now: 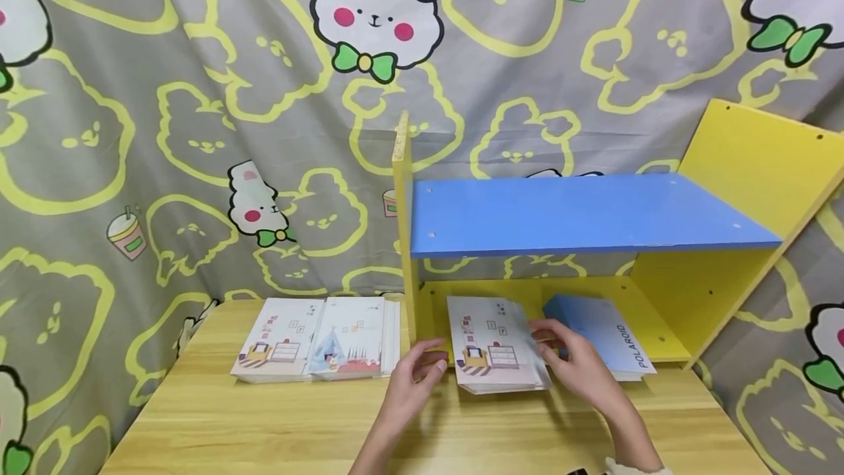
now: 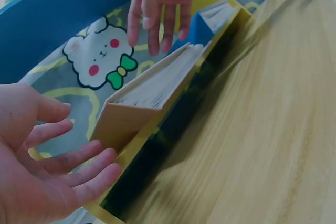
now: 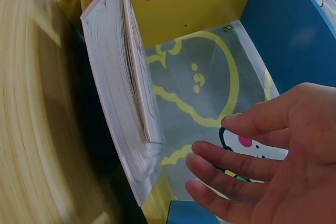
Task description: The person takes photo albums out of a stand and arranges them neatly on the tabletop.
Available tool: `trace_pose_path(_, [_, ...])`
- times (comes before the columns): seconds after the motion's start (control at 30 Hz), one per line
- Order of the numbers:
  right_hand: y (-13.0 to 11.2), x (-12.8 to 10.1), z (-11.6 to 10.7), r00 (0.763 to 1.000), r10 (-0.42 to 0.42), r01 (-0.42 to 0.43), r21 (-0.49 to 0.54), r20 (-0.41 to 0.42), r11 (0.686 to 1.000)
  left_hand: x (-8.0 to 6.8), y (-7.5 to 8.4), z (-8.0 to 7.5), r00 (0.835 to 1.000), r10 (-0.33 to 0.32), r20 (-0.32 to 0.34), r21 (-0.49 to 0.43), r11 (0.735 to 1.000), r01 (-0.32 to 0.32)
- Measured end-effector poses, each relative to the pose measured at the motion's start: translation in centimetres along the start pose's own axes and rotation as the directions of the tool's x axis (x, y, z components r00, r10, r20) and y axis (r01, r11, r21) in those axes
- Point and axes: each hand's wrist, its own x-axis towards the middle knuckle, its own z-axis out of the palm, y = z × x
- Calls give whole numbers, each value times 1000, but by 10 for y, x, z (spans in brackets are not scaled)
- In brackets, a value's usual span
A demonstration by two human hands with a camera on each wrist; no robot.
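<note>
A thick book with a room scene on its cover (image 1: 488, 350) lies on the yellow bottom board of the shelf, its front edge sticking out over the table. My left hand (image 1: 414, 380) is at its left side with the fingers loosely spread; a gap shows between fingertips and spine in the left wrist view. On the other side is my right hand (image 1: 574, 358), fingers relaxed and apart from the page block (image 3: 118, 77) in the right wrist view. Neither hand grips anything. Just right of my right hand lies a blue book marked POLAROID (image 1: 593, 332).
Left of the shelf, illustrated books (image 1: 280, 336) lie side by side on the wooden table (image 1: 277, 424). A blue upper board (image 1: 587, 211) spans over the books. Yellow side panels (image 1: 404, 240) stand at both ends, and a patterned curtain (image 1: 316, 138) hangs behind.
</note>
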Motion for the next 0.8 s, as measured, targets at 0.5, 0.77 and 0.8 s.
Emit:
trace_pose_path(0.5, [3,-2,-5,994,86,-83,-50,60,995,1,-7,7,1000,-30,-8,-31,999,30])
trace_pose_path(0.77, [3,-3,-4,990,124,-116,-114,63,987,0,-10,12,997,-61,-37,-50,997,59])
trace_pose_path(0.8, [3,-3,-4,990,121,-113,-118,66,987,0,-10,13,997,-66,-37,-55,996,64])
